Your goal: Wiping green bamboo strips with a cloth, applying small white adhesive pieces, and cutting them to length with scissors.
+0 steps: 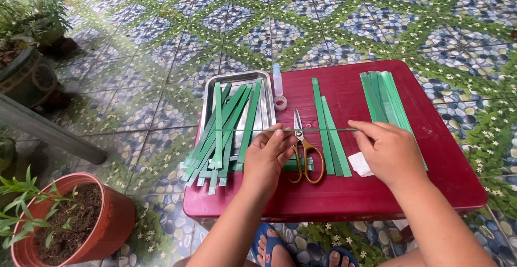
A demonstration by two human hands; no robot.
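Above the red table (377,191) we pinch a thin green strip (318,130) taut between our left hand (267,156) and right hand (389,151), both closed on its ends, over the gold-handled scissors (304,148).

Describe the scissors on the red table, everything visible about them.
The scissors have slim silvery blades and gold-coloured loop handles, apparently metal. They lie flat on the red table, blades shut or nearly so, tips pointing away from the person, handles toward them. They sit between the left hand and some green strips. A thin green strip held between both hands crosses above the blades. Neither hand grips them.
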